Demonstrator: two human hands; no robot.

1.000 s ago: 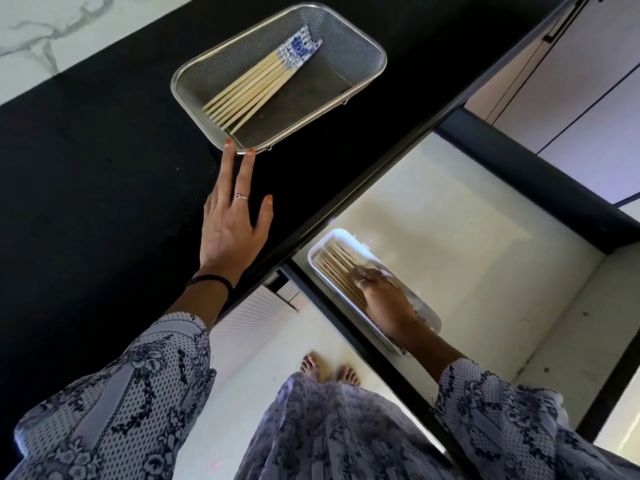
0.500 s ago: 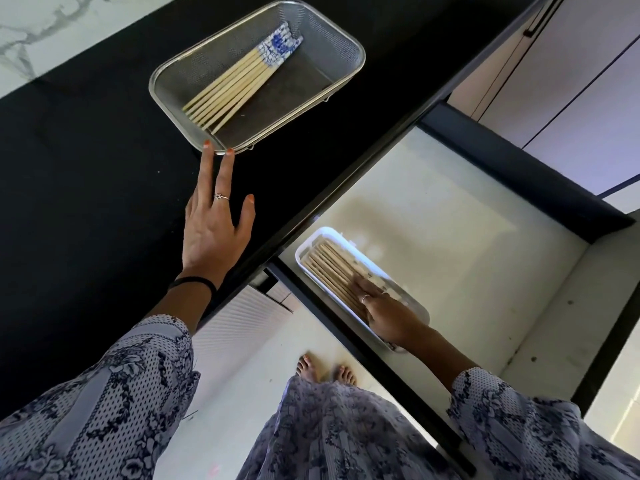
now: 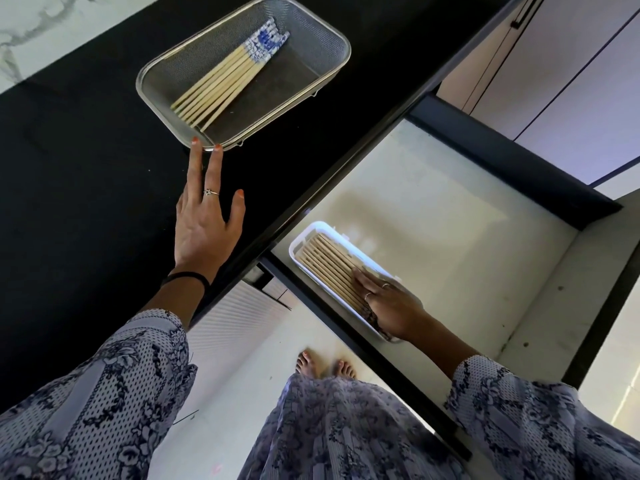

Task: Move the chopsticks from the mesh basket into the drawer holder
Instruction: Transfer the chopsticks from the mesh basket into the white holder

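Since earlier, right hand [image 3: 391,303] had flattened onto holder [image 3: 304,233] chopsticks; open left hand [image 3: 204,223] nearer basket [image 3: 332,46] chopsticks [image 3: 225,84], lying diagonally ahead.

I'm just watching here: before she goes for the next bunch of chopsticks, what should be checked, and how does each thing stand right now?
1. Chopsticks left in the mesh basket: ok, a bunch of chopsticks lies inside, patterned ends away from her.
2. Left hand free: ok, fingers straight, fingertips at the basket's near rim.
3. Right hand free: not ok, it rests flat on the chopsticks in the holder.
4. Drawer open: ok.
5. Room left in the white holder: cannot tell, the hand covers part of it.
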